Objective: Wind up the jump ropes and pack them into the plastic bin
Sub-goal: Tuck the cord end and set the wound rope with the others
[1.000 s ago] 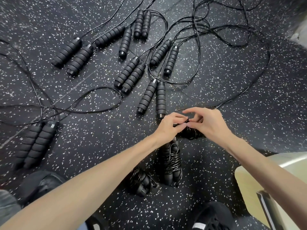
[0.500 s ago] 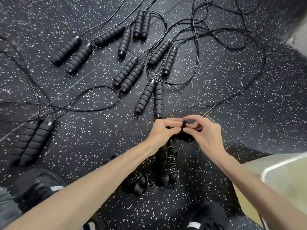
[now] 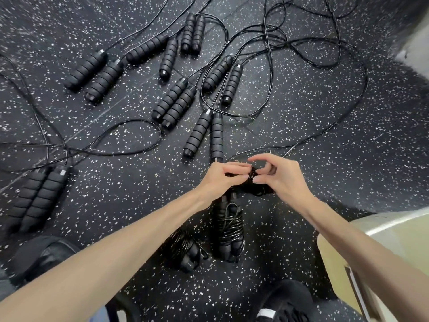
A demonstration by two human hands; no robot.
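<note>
Both hands meet over a black jump rope bundle (image 3: pixel 255 188) held above the speckled floor. My left hand (image 3: pixel 220 180) grips the bundle from the left. My right hand (image 3: pixel 278 177) pinches the thin cord at the bundle's top, fingers curled. A loose length of that cord (image 3: pixel 325 133) trails away to the right across the floor. Two wound ropes lie below my wrists: one upright bundle (image 3: pixel 228 231) and a smaller one (image 3: pixel 185 252) to its left. The pale plastic bin (image 3: pixel 383 252) shows at the lower right.
Several unwound ropes with ribbed black handles lie spread over the floor, such as a pair (image 3: pixel 204 135) just above my hands and another pair (image 3: pixel 37 196) at the left. Tangled cords (image 3: pixel 278 43) loop at the top. My shoes (image 3: pixel 39 256) sit at the bottom edge.
My hands stay together on the bundle; the right fingers have shifted around the cord at its top. The loose cord on the right lies a little closer in.
</note>
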